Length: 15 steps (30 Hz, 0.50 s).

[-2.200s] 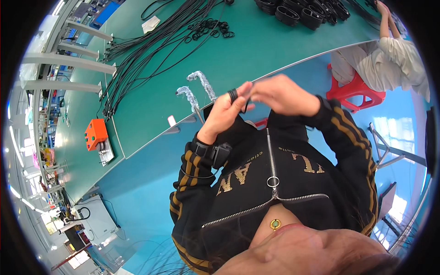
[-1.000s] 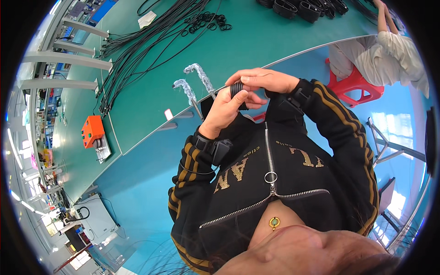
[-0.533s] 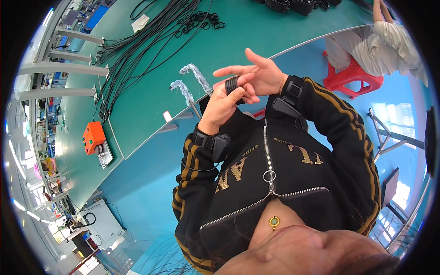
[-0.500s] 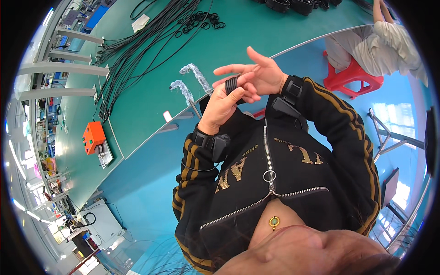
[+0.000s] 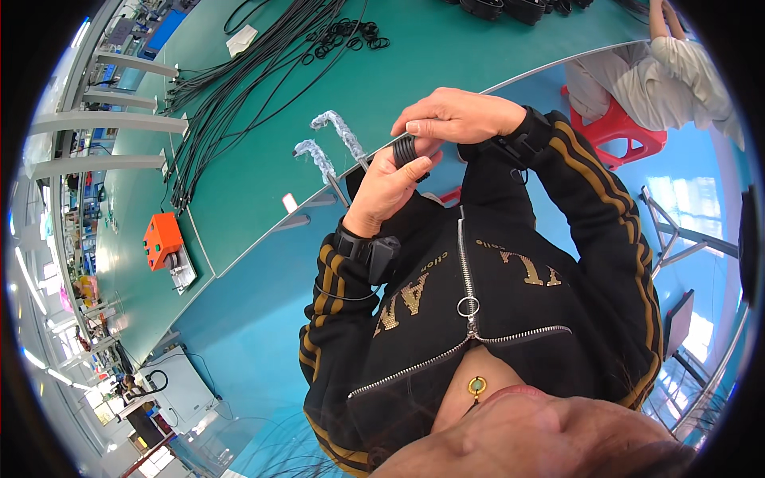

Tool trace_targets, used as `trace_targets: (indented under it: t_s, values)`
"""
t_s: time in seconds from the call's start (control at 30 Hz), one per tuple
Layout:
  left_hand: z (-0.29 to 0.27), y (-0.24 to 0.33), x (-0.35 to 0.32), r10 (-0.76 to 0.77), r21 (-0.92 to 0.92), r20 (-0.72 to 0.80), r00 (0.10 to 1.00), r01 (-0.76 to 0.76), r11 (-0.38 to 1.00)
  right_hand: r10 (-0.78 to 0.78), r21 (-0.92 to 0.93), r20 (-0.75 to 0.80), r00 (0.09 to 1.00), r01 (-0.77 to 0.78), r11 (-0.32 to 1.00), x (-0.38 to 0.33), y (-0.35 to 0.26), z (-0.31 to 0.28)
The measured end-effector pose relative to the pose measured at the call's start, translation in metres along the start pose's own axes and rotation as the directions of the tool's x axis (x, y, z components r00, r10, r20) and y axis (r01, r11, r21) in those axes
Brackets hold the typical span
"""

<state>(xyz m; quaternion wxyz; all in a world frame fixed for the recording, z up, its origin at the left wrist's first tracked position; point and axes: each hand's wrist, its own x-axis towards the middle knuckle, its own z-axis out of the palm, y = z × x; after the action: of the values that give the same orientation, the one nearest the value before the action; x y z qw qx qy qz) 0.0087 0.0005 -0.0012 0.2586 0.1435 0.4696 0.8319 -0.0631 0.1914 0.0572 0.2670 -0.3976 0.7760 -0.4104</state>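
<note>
Both hands, left hand (image 5: 390,190) and right hand (image 5: 454,118), are closed on my small black cable coil (image 5: 405,150) at upper centre, mid-winding I judge; next needs a steady pinch.

We saw a small white label (image 5: 289,202) at the green bench's near edge. A white sheet (image 5: 241,40) lay far back on it, beside the black cables.

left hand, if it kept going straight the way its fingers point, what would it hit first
The left hand points up and to the right, its fingers wrapped around a small black coiled bundle. Right beyond that lies the right hand, already touching the bundle, so it would probably meet that hand first; depth is hard to judge.
</note>
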Motion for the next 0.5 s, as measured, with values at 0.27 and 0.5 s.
trace_targets:
  t_s: [0.27,0.5]
  values:
    - [0.019,0.019,0.0,-0.082,-0.04,0.074,0.994,0.085,0.996,-0.09,0.585,-0.04,0.995,0.096,0.805,0.002,0.016,0.025]
    - [-0.002,0.007,0.013,-0.064,0.14,0.109,0.992,0.049,0.989,0.046,0.951,0.124,0.991,-0.132,0.28,0.0,0.002,0.034]
